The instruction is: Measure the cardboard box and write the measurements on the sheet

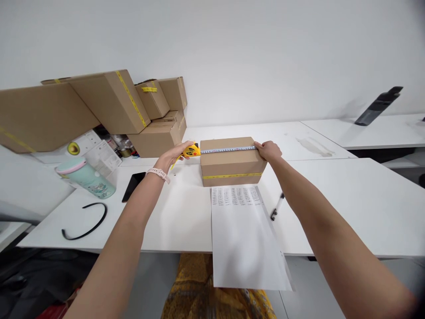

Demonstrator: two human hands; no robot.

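A closed cardboard box point(229, 170) with a yellow strip along its front sits on the white table. My left hand point(174, 155) is wrapped round a yellow tape measure point(191, 150) at the box's left edge. From its case the pale blade point(229, 149) runs across the top of the box. Over at the right edge, my right hand point(269, 150) pinches the blade's far end against the box. Just in front of the box lies a sheet of paper point(244, 239) with rows of handwriting, hanging over the table's front edge.
Several cardboard boxes point(109, 102) are stacked at the left. Near them stand a mint tumbler point(86, 178), a black phone point(133, 186) and a black headband point(99, 221). A pen point(276, 207) lies right of the paper. A dark bottle point(377, 106) stands at the far right.
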